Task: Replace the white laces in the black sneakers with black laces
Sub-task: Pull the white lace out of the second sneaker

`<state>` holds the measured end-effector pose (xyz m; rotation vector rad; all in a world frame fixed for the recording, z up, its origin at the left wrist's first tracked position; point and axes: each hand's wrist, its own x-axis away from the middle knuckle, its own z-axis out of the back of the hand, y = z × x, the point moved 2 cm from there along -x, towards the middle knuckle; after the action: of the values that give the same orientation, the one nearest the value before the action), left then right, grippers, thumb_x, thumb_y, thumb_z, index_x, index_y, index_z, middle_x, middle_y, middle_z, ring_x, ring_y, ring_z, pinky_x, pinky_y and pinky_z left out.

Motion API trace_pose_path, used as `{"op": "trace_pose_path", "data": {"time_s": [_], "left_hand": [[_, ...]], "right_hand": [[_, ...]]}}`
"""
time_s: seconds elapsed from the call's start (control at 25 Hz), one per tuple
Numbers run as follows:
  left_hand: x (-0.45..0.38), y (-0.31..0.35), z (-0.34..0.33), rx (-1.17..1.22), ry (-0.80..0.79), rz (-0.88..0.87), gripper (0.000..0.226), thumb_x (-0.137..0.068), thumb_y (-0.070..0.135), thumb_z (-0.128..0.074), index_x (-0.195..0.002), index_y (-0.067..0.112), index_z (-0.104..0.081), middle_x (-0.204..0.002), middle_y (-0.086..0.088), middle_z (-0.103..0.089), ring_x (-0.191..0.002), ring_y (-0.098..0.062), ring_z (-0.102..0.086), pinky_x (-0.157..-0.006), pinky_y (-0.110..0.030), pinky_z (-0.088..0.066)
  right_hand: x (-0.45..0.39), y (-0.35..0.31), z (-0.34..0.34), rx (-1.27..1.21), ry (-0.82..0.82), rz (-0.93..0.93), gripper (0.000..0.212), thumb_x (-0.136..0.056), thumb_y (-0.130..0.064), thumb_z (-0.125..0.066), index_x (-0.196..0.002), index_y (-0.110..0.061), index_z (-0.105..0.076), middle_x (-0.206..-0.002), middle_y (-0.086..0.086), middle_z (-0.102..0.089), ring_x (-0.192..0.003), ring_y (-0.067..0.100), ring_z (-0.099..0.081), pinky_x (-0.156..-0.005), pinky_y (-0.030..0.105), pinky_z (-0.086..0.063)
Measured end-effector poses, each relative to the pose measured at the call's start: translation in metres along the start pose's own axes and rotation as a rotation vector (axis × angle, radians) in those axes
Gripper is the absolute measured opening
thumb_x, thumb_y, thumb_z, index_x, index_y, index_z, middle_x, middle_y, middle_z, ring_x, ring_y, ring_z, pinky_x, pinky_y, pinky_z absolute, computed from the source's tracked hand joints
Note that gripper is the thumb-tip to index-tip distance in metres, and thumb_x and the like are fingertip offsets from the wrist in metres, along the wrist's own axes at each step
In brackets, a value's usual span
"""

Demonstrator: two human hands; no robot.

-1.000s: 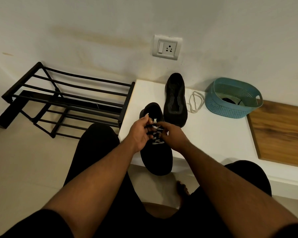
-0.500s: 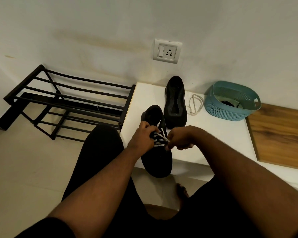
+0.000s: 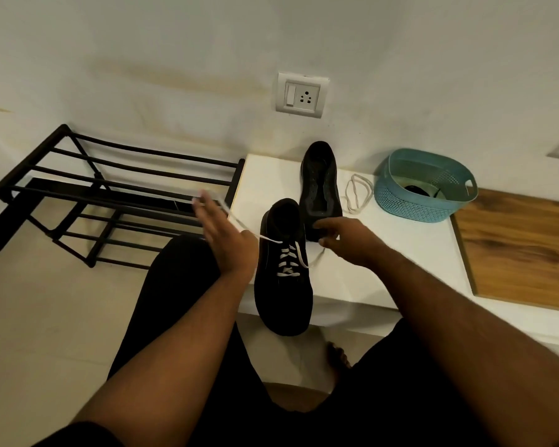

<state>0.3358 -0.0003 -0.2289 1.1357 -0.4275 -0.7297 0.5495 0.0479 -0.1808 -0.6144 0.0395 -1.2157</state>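
Trailing a half-unthreaded white lace (image 3: 289, 258), near sneaker (image 3: 283, 285); left hand (image 3: 225, 235) blurred, fingers seemingly straight, lace across them.

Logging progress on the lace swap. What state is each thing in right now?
Near sneaker: white lace partly undone, lower rows threaded.
Far sneaker: unlaced, lying on the white platform.
Loose white lace: coiled beside the far sneaker.
Teal basket: upright, something dark inside.
Left hand: holds a blurred lace end, pulled out leftward.
Right hand: fingers curled, grip unclear.
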Motion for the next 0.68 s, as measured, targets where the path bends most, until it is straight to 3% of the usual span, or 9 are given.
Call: {"op": "trace_pose_path", "data": {"time_s": [0.04,0.08,0.16,0.24,0.36,0.48,0.6,0.68], "left_hand": [[0.009,0.003,-0.005,-0.194,0.005,-0.224,0.093,-0.079,-0.009,-0.057,-0.155,0.019,-0.010,-0.160,-0.013,-0.012,-0.137,-0.036,-0.035,-0.096,-0.033,-0.045],[0.016,0.008,-0.007,-0.256,0.000,-0.323,0.088,-0.078,-0.007,-0.059,-0.153,0.017,-0.018,-0.156,-0.015,-0.020,-0.134,-0.036,-0.039,-0.094,-0.034,-0.048],[0.020,0.010,-0.006,-0.130,-0.040,-0.459,0.068,-0.078,-0.009,-0.056,-0.141,0.011,-0.040,-0.140,-0.015,-0.041,-0.118,-0.030,-0.052,-0.088,-0.032,-0.055],[0.021,0.011,-0.010,-0.006,-0.271,-0.644,0.053,-0.078,-0.012,-0.050,-0.127,0.007,-0.052,-0.125,-0.012,-0.055,-0.104,-0.026,-0.060,-0.086,-0.030,-0.056],[0.018,0.006,-0.023,-0.212,-0.724,-0.594,0.052,-0.084,-0.003,-0.051,-0.132,0.017,-0.052,-0.129,-0.003,-0.058,-0.108,-0.020,-0.061,-0.094,-0.030,-0.052],[0.013,-0.010,-0.032,-0.375,-0.778,-0.549,0.047,-0.084,0.012,-0.061,-0.131,0.017,-0.053,-0.132,0.000,-0.050,-0.107,-0.021,-0.059,-0.087,-0.029,-0.052],[0.010,-0.015,-0.035,-0.474,-0.836,-0.570,0.054,-0.078,0.035,-0.077,-0.126,0.022,-0.056,-0.132,0.005,-0.043,-0.109,-0.015,-0.053,-0.086,-0.029,-0.051],[0.007,-0.015,-0.034,-0.501,-0.824,-0.596,0.051,-0.073,0.035,-0.082,-0.117,0.023,-0.060,-0.127,0.007,-0.046,-0.104,-0.014,-0.054,-0.081,-0.030,-0.050]], "right_hand": [[-0.003,-0.009,-0.014,-0.048,-0.026,0.052,0.043,-0.093,-0.020,-0.059,-0.136,-0.021,-0.053,-0.114,0.007,-0.061,-0.107,0.023,-0.059,-0.096,0.039,-0.048],[-0.006,-0.017,-0.024,-0.068,-0.036,0.082,0.046,-0.095,-0.021,-0.058,-0.140,-0.023,-0.048,-0.111,0.005,-0.057,-0.108,0.022,-0.057,-0.097,0.039,-0.047],[-0.016,-0.024,-0.038,-0.017,-0.051,0.105,0.045,-0.095,-0.026,-0.057,-0.139,-0.024,-0.049,-0.114,0.005,-0.053,-0.108,0.021,-0.055,-0.095,0.037,-0.047],[-0.022,-0.024,-0.045,0.034,-0.051,0.107,0.042,-0.091,-0.026,-0.062,-0.132,-0.021,-0.055,-0.116,0.004,-0.057,-0.106,0.020,-0.057,-0.089,0.036,-0.049],[-0.028,-0.017,-0.045,0.029,-0.021,0.107,0.039,-0.086,-0.021,-0.067,-0.125,-0.017,-0.057,-0.115,0.003,-0.064,-0.103,0.021,-0.061,-0.088,0.037,-0.051],[-0.029,-0.011,-0.044,0.025,-0.023,0.124,0.034,-0.085,-0.020,-0.068,-0.116,-0.015,-0.057,-0.108,0.003,-0.065,-0.097,0.021,-0.061,-0.085,0.037,-0.052],[-0.029,0.001,-0.045,-0.049,-0.016,0.084,0.024,-0.080,-0.016,-0.072,-0.096,-0.014,-0.055,-0.093,0.003,-0.061,-0.086,0.022,-0.060,-0.075,0.034,-0.051],[-0.031,0.010,-0.044,-0.071,-0.025,0.055,0.023,-0.077,-0.013,-0.075,-0.088,-0.011,-0.055,-0.088,0.005,-0.061,-0.082,0.024,-0.061,-0.072,0.036,-0.051]]}}
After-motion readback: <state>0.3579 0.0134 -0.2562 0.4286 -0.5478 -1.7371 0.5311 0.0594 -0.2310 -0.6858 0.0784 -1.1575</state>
